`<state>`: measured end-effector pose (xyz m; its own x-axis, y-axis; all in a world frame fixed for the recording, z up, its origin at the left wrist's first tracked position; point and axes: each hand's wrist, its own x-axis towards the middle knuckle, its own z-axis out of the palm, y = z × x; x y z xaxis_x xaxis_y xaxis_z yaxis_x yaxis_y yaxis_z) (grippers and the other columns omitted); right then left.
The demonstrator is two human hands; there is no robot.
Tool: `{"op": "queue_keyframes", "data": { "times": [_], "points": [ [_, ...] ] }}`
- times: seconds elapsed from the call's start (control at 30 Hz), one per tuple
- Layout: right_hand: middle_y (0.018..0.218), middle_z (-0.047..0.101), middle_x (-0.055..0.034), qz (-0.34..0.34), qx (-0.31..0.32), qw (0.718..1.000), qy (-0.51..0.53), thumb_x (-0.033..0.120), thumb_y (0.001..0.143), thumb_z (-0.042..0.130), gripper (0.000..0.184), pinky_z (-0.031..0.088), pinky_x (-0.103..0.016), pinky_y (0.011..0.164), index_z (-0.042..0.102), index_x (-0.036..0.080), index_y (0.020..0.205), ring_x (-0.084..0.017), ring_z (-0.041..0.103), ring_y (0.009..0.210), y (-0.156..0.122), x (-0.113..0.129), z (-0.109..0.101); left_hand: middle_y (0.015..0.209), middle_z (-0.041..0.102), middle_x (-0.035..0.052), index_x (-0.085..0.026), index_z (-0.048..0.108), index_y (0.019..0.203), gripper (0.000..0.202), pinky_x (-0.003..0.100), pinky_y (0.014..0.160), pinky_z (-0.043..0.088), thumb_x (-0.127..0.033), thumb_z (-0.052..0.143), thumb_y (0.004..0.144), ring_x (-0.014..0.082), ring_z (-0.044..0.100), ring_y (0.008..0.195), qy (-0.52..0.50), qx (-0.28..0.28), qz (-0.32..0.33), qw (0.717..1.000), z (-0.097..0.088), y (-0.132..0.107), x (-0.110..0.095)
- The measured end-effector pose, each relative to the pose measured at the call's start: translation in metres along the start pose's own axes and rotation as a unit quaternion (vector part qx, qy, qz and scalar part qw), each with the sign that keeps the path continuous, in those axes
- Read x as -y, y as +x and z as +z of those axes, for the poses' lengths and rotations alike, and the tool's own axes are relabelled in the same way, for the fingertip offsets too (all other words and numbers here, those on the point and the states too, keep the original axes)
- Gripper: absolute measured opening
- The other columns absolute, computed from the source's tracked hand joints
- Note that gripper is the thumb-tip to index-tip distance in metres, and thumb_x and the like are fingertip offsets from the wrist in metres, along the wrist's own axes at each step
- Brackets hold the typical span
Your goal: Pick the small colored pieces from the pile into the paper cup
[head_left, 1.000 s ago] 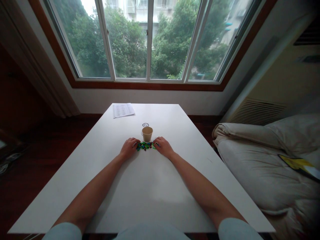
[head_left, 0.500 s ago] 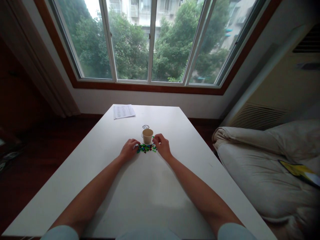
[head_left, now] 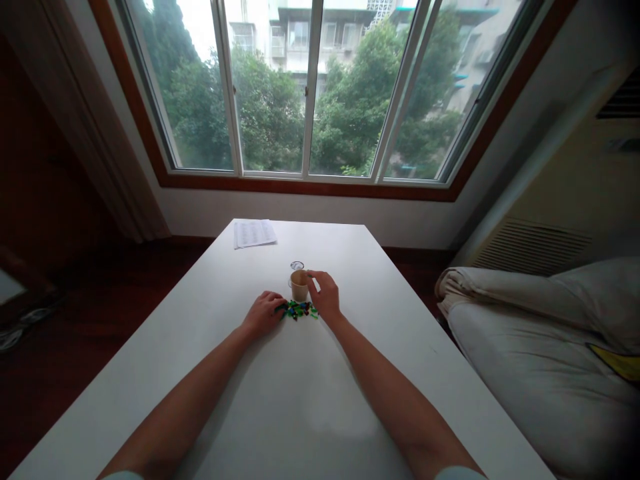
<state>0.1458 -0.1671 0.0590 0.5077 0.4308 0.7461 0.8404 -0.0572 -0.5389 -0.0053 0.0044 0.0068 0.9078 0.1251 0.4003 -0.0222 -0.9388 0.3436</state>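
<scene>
A tan paper cup [head_left: 299, 289] stands upright on the white table, its mouth facing up. Just in front of it lies a loose pile of small green, blue and dark pieces [head_left: 300, 309], too small to tell their kind. At the pile's left edge is my left hand [head_left: 265, 313], fingers bent and pressed together, their tips on the pieces. My right hand [head_left: 326, 295] is at the cup's right side, thumb and fingers pinched together over the rim. What sits between those fingertips is hidden.
Behind the cup lies a clear round lid-like thing [head_left: 297, 265]. Printed papers [head_left: 255, 234] rest at the table's [head_left: 320, 393] far left corner. Right of the table is a padded pale seat [head_left: 530, 333]; a window [head_left: 305, 93] is beyond.
My right hand has moved from beside the cup, with a small green piece in its fingers, to over the cup's rim. My left hand stays at the pile. The view has tilted up slightly.
</scene>
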Motion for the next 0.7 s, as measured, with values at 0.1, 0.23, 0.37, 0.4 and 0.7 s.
{"op": "queue_keyframes", "data": {
  "times": [0.1,0.23,0.37,0.4,0.7],
  "points": [
    [0.121,0.068,-0.0083,-0.036,0.015,0.999,-0.025,0.029,0.099,0.046,0.029,0.042,-0.047,0.109,0.066,0.024,0.119,-0.025,0.059,0.118,-0.007,-0.007,-0.001,0.118,0.067,0.0076,-0.026,0.071,0.118,0.031,0.041,0.103,0.046,-0.026,0.059,0.089,0.0240,0.056,0.115,0.007,0.000,0.000,1.000,0.002,0.000,0.001],
    [0.130,0.064,-0.0074,-0.042,0.050,0.997,-0.040,0.028,0.098,0.047,0.035,0.031,-0.052,0.118,0.061,0.025,0.130,-0.025,0.051,0.132,-0.009,-0.007,0.002,0.118,0.067,0.0079,-0.026,0.071,0.118,0.031,0.041,0.103,0.046,-0.026,0.060,0.089,0.0238,0.056,0.115,0.007,0.002,-0.006,1.000,0.001,0.000,0.000],
    [0.134,0.062,-0.0060,-0.039,0.077,0.995,-0.045,0.028,0.098,0.049,0.035,0.028,-0.053,0.119,0.061,0.027,0.130,-0.024,0.049,0.135,-0.009,-0.005,0.009,0.119,0.067,0.0076,-0.026,0.071,0.118,0.030,0.041,0.104,0.046,-0.027,0.058,0.090,0.0235,0.055,0.115,0.003,0.000,-0.011,1.000,-0.002,-0.002,0.000],
    [0.135,0.062,-0.0050,-0.040,0.080,0.995,-0.048,0.027,0.098,0.049,0.034,0.027,-0.053,0.119,0.062,0.028,0.130,-0.024,0.048,0.136,-0.008,-0.005,0.010,0.119,0.067,0.0073,-0.026,0.071,0.118,0.030,0.041,0.104,0.046,-0.028,0.058,0.090,0.0234,0.055,0.115,0.003,0.000,-0.012,1.000,-0.002,-0.002,0.000],
    [0.121,0.068,-0.0084,0.024,-0.010,1.000,-0.005,0.027,0.096,0.045,0.028,0.044,-0.043,0.106,0.069,0.023,0.112,-0.023,0.058,0.118,-0.012,-0.028,-0.002,0.121,0.068,0.0073,-0.025,0.071,0.118,0.033,0.041,0.105,0.046,-0.024,0.057,0.088,0.0234,0.056,0.116,-0.004,-0.006,-0.011,1.000,-0.001,-0.004,0.009]
  ]
}}
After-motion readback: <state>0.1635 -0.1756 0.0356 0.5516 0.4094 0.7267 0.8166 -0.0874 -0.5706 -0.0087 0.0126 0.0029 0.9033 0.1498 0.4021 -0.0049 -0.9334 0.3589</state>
